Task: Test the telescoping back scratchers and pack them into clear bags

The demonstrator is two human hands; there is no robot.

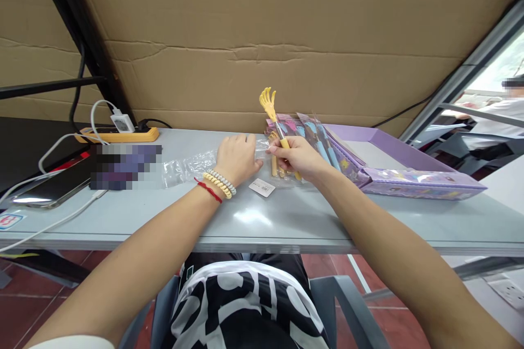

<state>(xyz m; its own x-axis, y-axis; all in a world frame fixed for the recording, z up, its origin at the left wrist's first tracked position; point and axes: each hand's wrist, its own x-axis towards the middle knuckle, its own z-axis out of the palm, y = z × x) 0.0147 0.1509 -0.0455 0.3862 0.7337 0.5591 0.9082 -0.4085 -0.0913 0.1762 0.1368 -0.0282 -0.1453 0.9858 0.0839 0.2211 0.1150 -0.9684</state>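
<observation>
My right hand [297, 158] grips a yellow back scratcher [282, 133] by its handle, with its claw-shaped head pointing up and away from me. My left hand [236, 159] rests palm down on clear plastic sleeves [192, 166], its thumb apart from the fingers. Behind and beside my right hand lie several packaged back scratchers [315, 139] in pink, blue and yellow; my hand partly hides them. A small white barcode label [262, 187] is on the table just below my hands.
To the right stands an open purple box [426, 182]. On the left are a phone [53, 182], white cables and a yellow power strip [106, 134] with a charger. Cardboard [245, 27] walls the back of the grey table [164, 218]. A person sits beyond the frame at far right.
</observation>
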